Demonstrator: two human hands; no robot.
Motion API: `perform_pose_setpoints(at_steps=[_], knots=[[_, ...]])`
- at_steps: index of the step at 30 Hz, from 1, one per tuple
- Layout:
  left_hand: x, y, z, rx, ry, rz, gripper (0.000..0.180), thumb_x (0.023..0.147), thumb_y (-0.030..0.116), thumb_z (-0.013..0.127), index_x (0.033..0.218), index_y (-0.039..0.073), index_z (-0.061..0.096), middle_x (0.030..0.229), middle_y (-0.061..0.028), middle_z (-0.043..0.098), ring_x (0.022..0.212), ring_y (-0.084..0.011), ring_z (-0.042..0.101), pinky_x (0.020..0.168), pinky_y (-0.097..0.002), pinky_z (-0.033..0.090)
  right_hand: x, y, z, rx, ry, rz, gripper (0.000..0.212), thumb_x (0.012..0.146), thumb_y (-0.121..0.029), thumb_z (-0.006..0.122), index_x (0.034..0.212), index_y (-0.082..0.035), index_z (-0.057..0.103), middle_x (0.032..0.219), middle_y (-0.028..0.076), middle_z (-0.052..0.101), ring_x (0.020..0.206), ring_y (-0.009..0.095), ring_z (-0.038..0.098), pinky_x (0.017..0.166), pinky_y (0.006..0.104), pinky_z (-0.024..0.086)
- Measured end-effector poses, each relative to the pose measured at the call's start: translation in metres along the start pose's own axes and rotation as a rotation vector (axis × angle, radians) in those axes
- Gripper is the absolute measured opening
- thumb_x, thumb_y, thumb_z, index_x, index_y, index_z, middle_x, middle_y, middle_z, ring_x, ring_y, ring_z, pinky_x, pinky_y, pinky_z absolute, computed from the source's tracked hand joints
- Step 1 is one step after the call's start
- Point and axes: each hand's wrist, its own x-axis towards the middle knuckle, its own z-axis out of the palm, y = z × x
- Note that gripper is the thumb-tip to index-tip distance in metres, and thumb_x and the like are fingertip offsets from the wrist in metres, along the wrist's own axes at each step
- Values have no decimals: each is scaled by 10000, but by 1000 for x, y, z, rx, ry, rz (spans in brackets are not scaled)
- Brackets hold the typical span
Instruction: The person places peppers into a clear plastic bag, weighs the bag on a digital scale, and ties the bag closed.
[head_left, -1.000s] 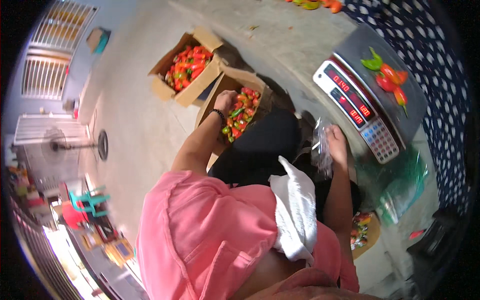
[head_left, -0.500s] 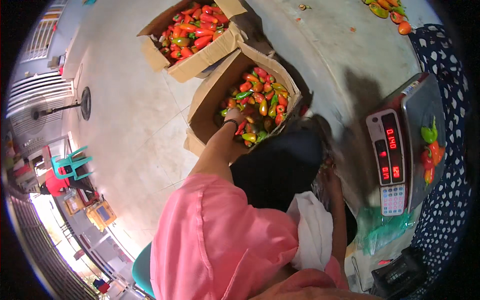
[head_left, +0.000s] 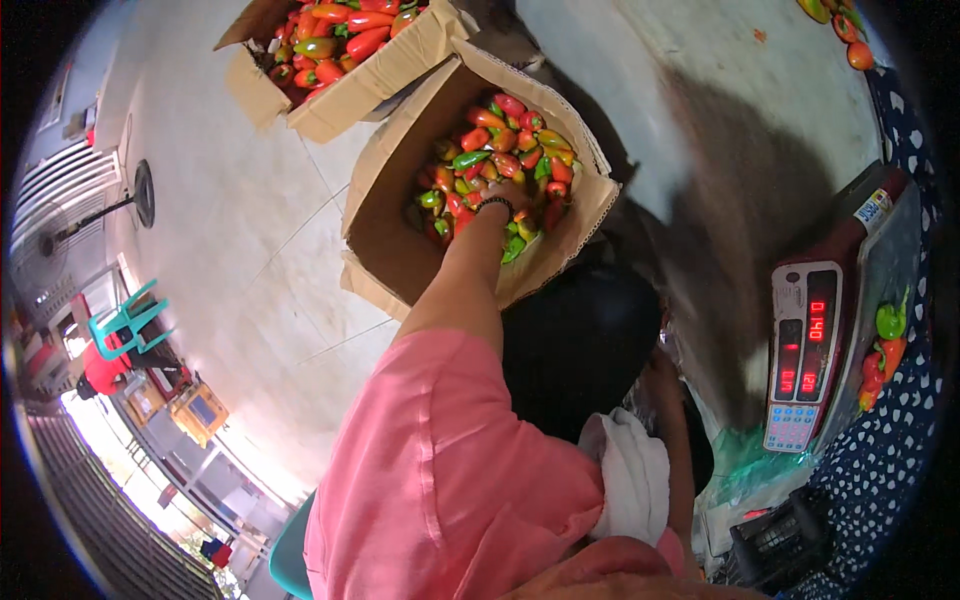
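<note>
My left hand (head_left: 500, 192), a dark bracelet at its wrist, reaches down into an open cardboard box (head_left: 388, 195). Its fingers look spread over a pile of red, orange and green peppers (head_left: 504, 140); the fingertips are partly hidden among them. My right hand (head_left: 660, 378) is low beside my dark-clad knee, next to some clear plastic. Its fingers are too hidden to show whether they grip anything. A digital scale (head_left: 803, 345) with a lit red display stands at the right. On its metal pan lie several peppers (head_left: 882, 360), one green, the others red and orange.
A second cardboard box (head_left: 350, 110) of mostly red peppers adjoins the first at the far left. More peppers (head_left: 846, 28) lie at the top right. Green plastic (head_left: 752, 455) and a black crate-like object (head_left: 785, 540) are near the scale. A standing fan (head_left: 143, 195) and teal chair (head_left: 128, 320) are at left.
My left hand has moved from the left part of the pepper pile towards its middle right. The view has shifted, so the boxes sit higher and further left. The peppers on the scale look unchanged.
</note>
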Motion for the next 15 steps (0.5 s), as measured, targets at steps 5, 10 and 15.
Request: perform_pose_setpoints(at_steps=[5, 10, 15], knots=[[-8, -5, 3, 63, -168, 9, 731, 726, 390, 613, 1335, 156, 284, 1419, -107, 213, 1298, -330, 225, 1008, -489, 277, -8, -5, -1, -75, 29, -76, 326, 860, -204, 480, 1096, 19, 520, 1061, 221, 566, 1005, 334, 549, 856, 374, 413], [-35, 12, -8, 57, -85, 52, 716, 719, 376, 614, 1313, 110, 316, 1377, -103, 287, 1275, -322, 265, 1001, -466, 268, -2, 17, 1, -42, 50, -174, 347, 855, -216, 489, 1102, 25, 521, 1081, 225, 560, 1026, 338, 542, 864, 382, 414], [-56, 31, 5, 466, 386, 540, 509, 768, 319, 524, 1240, 170, 408, 1188, -70, 435, 1123, -312, 382, 909, -438, 304, -4, 0, -2, 36, 8, -75, 364, 849, -208, 498, 1135, 17, 501, 1081, 229, 560, 1021, 330, 549, 857, 380, 416]])
